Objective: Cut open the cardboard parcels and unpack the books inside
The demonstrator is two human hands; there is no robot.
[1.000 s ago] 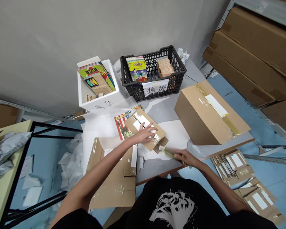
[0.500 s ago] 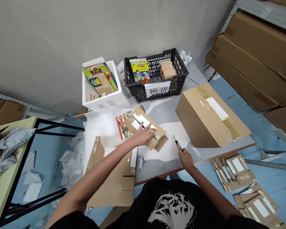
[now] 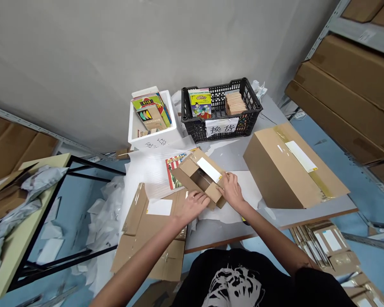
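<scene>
A small cardboard box (image 3: 189, 164) lies on the table with its top flaps parted, showing a dark inside whose contents I cannot make out. My left hand (image 3: 195, 206) has its fingers curled over the near left flap. On the right side, my right hand (image 3: 232, 192) grips the flap with the white label (image 3: 209, 169). Partly hidden beneath my right forearm is the utility knife (image 3: 244, 220), lying at the table's front. A magazine with red and white stripes (image 3: 173, 172) sits just left of the box, partly covered by it.
A large taped carton (image 3: 294, 166) stands on the right. At the back are a black crate (image 3: 252, 121) and a white foam box (image 3: 161, 138), both holding books. Flattened cardboard (image 3: 147, 238) overhangs the table's front left. Flat cartons (image 3: 333, 243) lie on the floor at right.
My right hand has let go of the utility knife and taken hold of the box's right flap. The box has opened. My left hand has slid from its top to the near side.
</scene>
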